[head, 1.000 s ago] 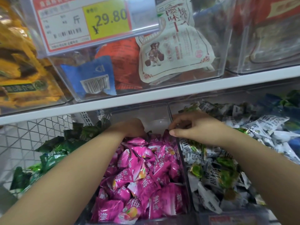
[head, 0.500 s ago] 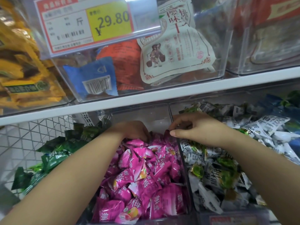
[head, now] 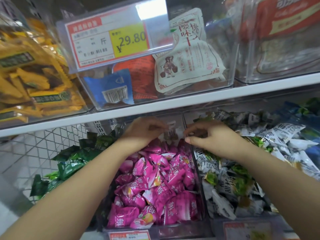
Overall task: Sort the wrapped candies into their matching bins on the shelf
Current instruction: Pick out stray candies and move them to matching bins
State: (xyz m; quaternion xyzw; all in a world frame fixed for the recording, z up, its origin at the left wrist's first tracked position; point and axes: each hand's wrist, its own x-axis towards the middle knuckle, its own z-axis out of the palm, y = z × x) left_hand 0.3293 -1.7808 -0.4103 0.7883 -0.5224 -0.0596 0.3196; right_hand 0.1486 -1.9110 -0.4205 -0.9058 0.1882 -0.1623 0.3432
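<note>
A clear bin (head: 202, 201) in the middle of the lower shelf is full of pink wrapped candies (head: 155, 181). To its right lies a heap of white and green wrapped candies (head: 232, 179). Dark green candies (head: 72, 161) sit in a wire basket (head: 52, 141) on the left. Both my hands reach to the back of the pink bin. My left hand (head: 143, 130) pinches the left edge of a small white and brown packet (head: 170, 133) lifted above the pink candies. My right hand (head: 213, 135) hovers by the divider, fingers curled; whether it holds anything is hidden.
A white shelf board (head: 173, 104) runs just above my hands. On it stand clear bins with larger bags: yellow packs (head: 31, 80), a white cherry-print bag (head: 188, 61) and a price tag reading 29.80 (head: 110, 42). Blue packets (head: 311, 149) lie at the far right.
A white and brown packet has come up between my hands at the back of the pink bin. My left hand has shifted slightly right and up; the right hand stays near the divider.
</note>
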